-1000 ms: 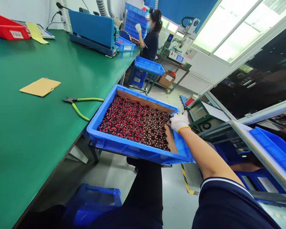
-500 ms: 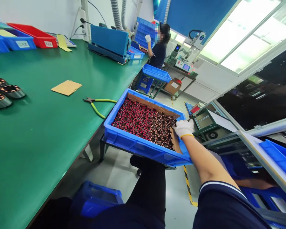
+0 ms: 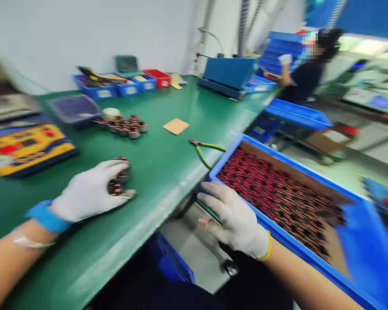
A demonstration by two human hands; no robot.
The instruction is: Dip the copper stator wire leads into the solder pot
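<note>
Hiding part of a copper-wound core [image 3: 119, 182]: the left grip [image 3: 86, 189].

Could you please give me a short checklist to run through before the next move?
1. Left hand holding a wound part: ok, curled around it over the green table.
2. Right hand free: ok, nothing seen in it.
3. Right hand clear of the blue tray: cannot tell, they overlap in view.
4. Pliers well away from the tray: not ok, handles end near its corner.
5. Tray parts undamaged: cannot tell, blurred.
</note>
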